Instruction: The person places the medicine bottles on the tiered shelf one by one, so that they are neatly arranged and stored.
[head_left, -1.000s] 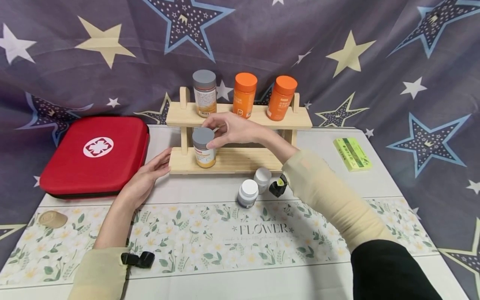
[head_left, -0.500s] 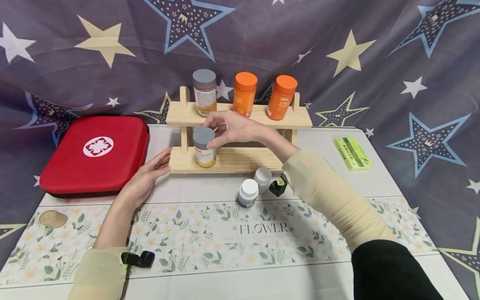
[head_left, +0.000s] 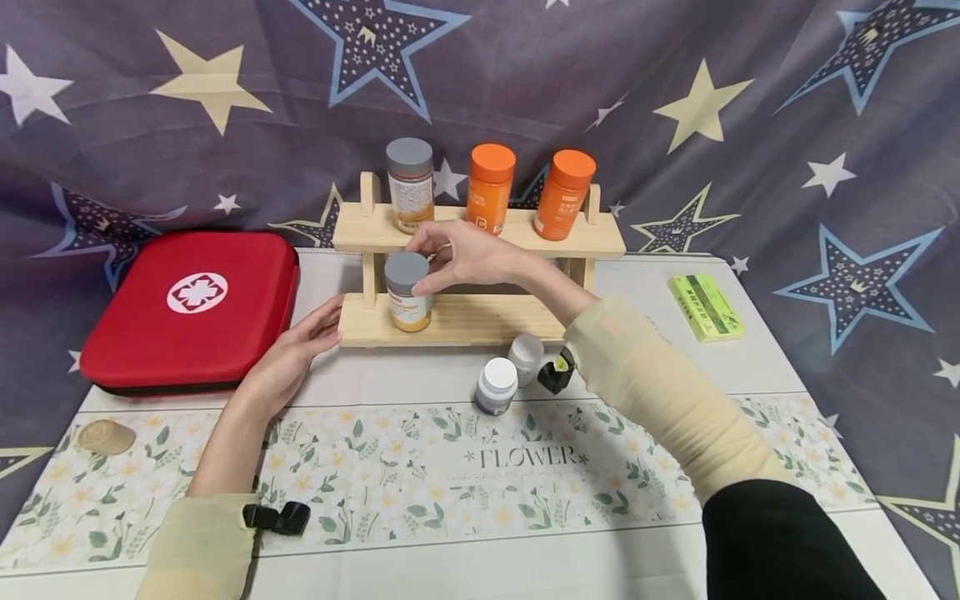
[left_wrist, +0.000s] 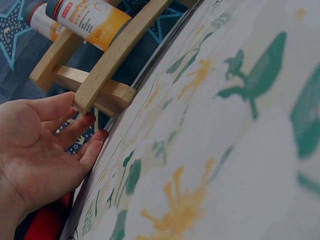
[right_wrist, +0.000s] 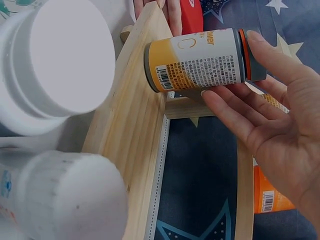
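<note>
My right hand (head_left: 467,257) holds a grey-capped pill bottle (right_wrist: 200,59) with a white and yellow label. The thumb lies on the cap and the fingers reach along the bottle's far side. It stands upright at the left end of the lower tier of a wooden two-tier rack (head_left: 495,321). At that tier's left end is my left hand (head_left: 294,346), thumb tip (left_wrist: 65,102) touching the wood and the other fingers loosely extended beneath. Another grey-capped bottle (head_left: 411,196) and two orange bottles (head_left: 489,196) (head_left: 561,204) stand on the upper tier.
Two white-capped bottles (head_left: 497,387) (head_left: 526,358) stand before the rack, near the right wrist. A red first-aid case (head_left: 150,333) lies left, with a tan bandage roll (head_left: 107,437) in front. A green box (head_left: 705,308) lies right. Star-patterned cloth (head_left: 600,75) hangs behind.
The bottle in my right hand has shifted very slightly toward the back of the lower tier. My left hand has stayed at the rack's left end.
</note>
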